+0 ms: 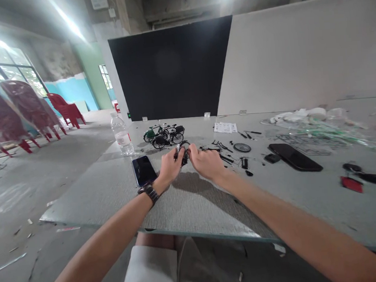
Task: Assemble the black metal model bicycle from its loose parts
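Both hands meet over the table around a partly built model bicycle (185, 157), dark, with a thin wheel showing between the fingers. My left hand (169, 165), a watch on its wrist, grips the model from the left. My right hand (205, 160) pinches its wheel side from the right; the fingertips hide much of it. Just beyond stand several finished model bicycles (168, 136), black and dark green. To the right of my right hand lie a loose wheel (242, 147) and several small black parts (226, 159).
A water bottle (121, 135) stands at the table's left edge, a phone (144, 170) near my left wrist. Rightward lie a printed sheet (225, 127), a black phone (295, 156), plastic bags with part frames (323, 126) and a black-and-red tool (352, 183). A black panel (172, 72) rises behind.
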A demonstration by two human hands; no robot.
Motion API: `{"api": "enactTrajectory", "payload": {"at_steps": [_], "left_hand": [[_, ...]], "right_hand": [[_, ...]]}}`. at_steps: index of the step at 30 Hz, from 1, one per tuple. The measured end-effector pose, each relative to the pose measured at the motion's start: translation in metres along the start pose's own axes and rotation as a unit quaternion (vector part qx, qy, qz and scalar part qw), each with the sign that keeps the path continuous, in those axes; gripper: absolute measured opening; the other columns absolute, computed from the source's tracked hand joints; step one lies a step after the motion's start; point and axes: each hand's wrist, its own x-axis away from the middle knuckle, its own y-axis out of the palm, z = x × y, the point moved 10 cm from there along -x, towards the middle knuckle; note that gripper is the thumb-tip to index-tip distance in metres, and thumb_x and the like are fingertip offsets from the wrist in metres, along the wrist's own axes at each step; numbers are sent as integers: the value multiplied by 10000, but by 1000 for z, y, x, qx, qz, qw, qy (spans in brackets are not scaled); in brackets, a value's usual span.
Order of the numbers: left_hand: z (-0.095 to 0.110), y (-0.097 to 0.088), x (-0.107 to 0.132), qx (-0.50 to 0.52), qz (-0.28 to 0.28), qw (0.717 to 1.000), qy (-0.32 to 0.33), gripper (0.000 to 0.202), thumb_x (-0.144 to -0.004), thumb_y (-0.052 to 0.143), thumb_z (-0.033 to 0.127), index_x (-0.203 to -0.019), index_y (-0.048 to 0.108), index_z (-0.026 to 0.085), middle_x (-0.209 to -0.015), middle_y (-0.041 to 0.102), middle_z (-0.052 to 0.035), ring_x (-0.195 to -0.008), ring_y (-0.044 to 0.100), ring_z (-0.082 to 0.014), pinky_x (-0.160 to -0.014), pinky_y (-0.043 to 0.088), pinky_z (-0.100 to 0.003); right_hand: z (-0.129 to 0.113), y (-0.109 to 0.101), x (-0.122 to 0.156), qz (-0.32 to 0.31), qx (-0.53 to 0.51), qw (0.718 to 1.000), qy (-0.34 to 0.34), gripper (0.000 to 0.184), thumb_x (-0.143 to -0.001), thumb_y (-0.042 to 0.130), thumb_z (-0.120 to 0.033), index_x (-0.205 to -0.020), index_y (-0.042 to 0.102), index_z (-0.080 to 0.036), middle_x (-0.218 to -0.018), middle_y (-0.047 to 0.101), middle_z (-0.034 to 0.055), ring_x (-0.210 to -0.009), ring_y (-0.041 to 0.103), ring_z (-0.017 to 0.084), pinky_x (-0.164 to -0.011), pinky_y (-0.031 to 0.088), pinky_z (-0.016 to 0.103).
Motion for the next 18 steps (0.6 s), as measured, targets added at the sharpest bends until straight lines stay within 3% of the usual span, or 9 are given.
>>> {"api": "enactTrajectory", "payload": {"at_steps": [7,14,18], "left_hand": [[11,8,3,-19,-32,998,45,271,-983,524,422,-854,599,196,-709,617,-7,-649,558,-154,-658,385,-261],[16,4,5,-22,-24,997,77,246,-992,511,391,-856,586,201,-763,614,-26,-695,525,-166,-701,389,-272],[18,5,5,-21,-31,996,84,232,-999,518,391,-915,612,197,-790,637,-40,-722,556,-177,-731,419,-276]], "right_hand": [[13,8,-1,-31,-87,994,66,429,-1091,164,-353,-1192,521,-136,-771,732,124,-613,650,259,-583,281,307],[10,6,1,-31,-77,996,15,468,-1093,147,-386,-1209,520,-128,-734,715,107,-578,616,243,-559,211,306],[13,5,2,-28,-75,997,19,475,-1091,157,-383,-1204,542,-130,-742,714,114,-574,607,237,-566,210,308]]}}
